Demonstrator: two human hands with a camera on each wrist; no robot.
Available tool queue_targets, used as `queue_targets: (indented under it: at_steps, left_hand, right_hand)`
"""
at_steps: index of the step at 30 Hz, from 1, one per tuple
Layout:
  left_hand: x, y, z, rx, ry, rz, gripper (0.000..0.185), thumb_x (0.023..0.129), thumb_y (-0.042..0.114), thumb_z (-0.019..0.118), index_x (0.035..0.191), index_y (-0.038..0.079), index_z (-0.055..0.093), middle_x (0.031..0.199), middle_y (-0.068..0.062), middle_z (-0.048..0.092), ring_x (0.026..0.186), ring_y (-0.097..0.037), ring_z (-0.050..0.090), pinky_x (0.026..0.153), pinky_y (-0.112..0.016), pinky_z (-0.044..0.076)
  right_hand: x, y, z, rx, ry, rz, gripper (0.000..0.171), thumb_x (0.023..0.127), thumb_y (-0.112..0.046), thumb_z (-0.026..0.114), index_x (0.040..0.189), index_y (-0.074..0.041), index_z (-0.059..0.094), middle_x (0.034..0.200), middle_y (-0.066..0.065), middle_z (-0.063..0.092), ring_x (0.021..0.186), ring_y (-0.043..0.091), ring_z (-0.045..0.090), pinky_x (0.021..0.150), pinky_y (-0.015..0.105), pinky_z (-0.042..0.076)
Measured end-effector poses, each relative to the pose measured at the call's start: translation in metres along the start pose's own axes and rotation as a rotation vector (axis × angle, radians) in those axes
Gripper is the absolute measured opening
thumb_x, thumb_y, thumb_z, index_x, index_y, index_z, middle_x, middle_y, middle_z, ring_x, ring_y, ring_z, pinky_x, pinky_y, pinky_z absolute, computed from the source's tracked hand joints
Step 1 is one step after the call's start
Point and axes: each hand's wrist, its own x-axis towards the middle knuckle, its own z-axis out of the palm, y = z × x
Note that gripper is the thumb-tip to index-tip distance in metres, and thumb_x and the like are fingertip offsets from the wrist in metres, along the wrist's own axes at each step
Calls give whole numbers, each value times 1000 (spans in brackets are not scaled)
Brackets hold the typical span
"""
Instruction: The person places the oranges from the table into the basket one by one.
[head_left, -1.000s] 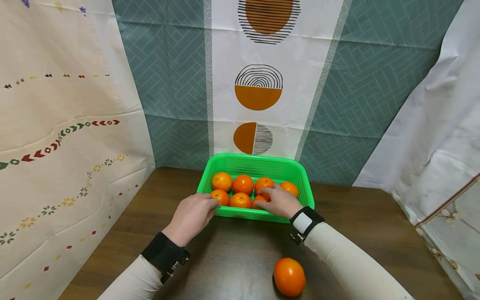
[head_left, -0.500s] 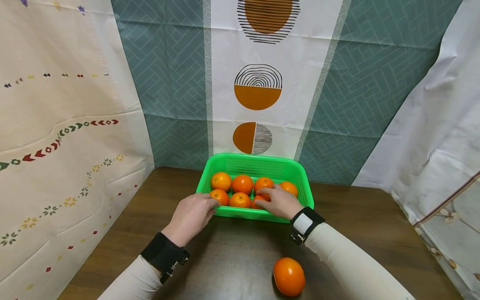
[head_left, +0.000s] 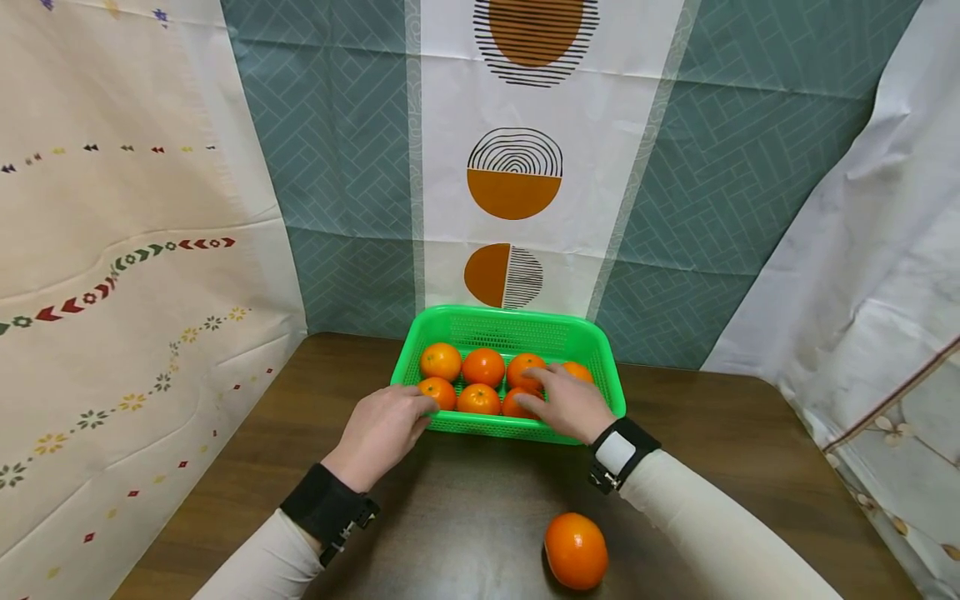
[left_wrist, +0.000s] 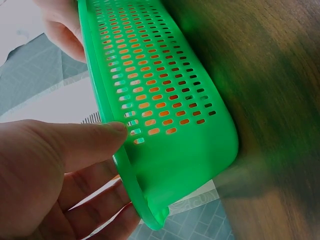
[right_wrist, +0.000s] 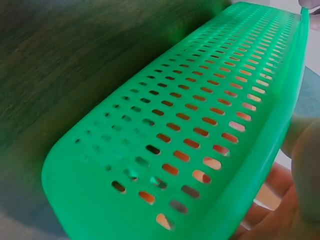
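Observation:
A green plastic basket (head_left: 517,333) with slotted walls holds several oranges (head_left: 483,367) in two rows. My left hand (head_left: 386,429) grips its front left corner; in the left wrist view the thumb (left_wrist: 107,136) lies against the rim outside, with the fingers on the other side. My right hand (head_left: 573,404) reaches over the front rim near the right end, fingers apart and bent loosely beside the front-row orange (head_left: 517,403). Behind it, another orange (head_left: 579,372) is partly hidden. In the right wrist view the basket wall (right_wrist: 200,125) covers part of that hand.
One loose orange (head_left: 576,551) lies on the dark wooden table (head_left: 697,467) in front of the basket, left of my right forearm. A patterned cloth (head_left: 510,275) hangs close behind the basket. Pale cloths (head_left: 150,333) hang at both sides.
My right hand has shifted slightly right, away from the front-row orange, and its fingers have spread. My left hand stays at the basket's corner.

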Motion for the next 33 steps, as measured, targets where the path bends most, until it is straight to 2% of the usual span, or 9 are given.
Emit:
queue_targets:
  at_steps: [8, 13, 19, 27, 33]
  left_hand:
    - [0, -1, 1, 12, -2, -6, 20, 80, 10, 86, 91, 22, 75, 77, 10, 59, 74, -13, 58, 66, -32, 51]
    - [0, -1, 1, 11, -8, -10, 20, 80, 11, 86, 92, 22, 75, 77, 10, 60, 74, -13, 59, 66, -32, 52]
    - [-1, -1, 0, 11, 5, -6, 19, 80, 11, 86, 91, 22, 75, 76, 10, 59, 74, -14, 58, 65, -32, 51]
    - [-1, -1, 0, 13, 9, -2, 18, 80, 11, 86, 90, 22, 75, 75, 11, 56, 72, -13, 56, 65, -31, 50]
    - [-1, -1, 1, 17, 10, -4, 18, 80, 12, 86, 90, 22, 75, 75, 11, 56, 72, -13, 57, 65, -31, 51]
  right_hand:
    - [-7, 3, -5, -30, 71, -35, 54, 96, -53, 62, 138, -18, 62, 134, 12, 59, 100, 28, 66, 76, 46, 56]
    - [-15, 4, -11, -32, 84, -85, 54, 97, -53, 61, 138, -19, 62, 132, 9, 60, 104, 24, 63, 82, 44, 55]
    - [-27, 5, -16, -49, 135, -159, 51, 95, -49, 67, 135, -17, 64, 122, 3, 63, 100, 19, 60, 81, 40, 54]
    - [-43, 3, -21, -84, 181, -217, 55, 95, -52, 65, 137, -18, 62, 129, 1, 61, 117, 20, 58, 93, 42, 52]
    - [-57, 3, -24, -105, 214, -259, 59, 93, -54, 66, 141, -19, 59, 137, 0, 58, 125, 22, 55, 95, 45, 52]
